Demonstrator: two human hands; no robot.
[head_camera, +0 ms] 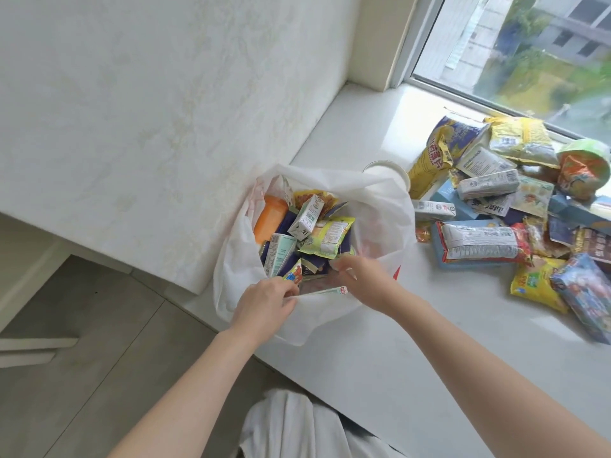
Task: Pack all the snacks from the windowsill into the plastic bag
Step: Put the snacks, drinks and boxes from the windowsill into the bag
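A white plastic bag [380, 206] stands open on the white windowsill [413, 342] by the wall, holding several snack packets and small cartons. My left hand [264, 305] pinches the bag's near rim. My right hand [360, 282] is at the rim beside it, fingers curled over the bag's mouth; a thin packet [325, 291] lies between the two hands. A pile of snacks remains on the sill to the right: a yellow-blue chip bag [439, 153], a red-and-white packet [479, 242], a yellow packet [532, 285], a blue box [585, 292].
A white paper cup [386, 173] stands behind the bag. The window [529, 51] runs along the sill's far side. A white wall [148, 110] is to the left. The grey floor [99, 358] lies below the sill's edge, with my knee [297, 428] at the bottom.
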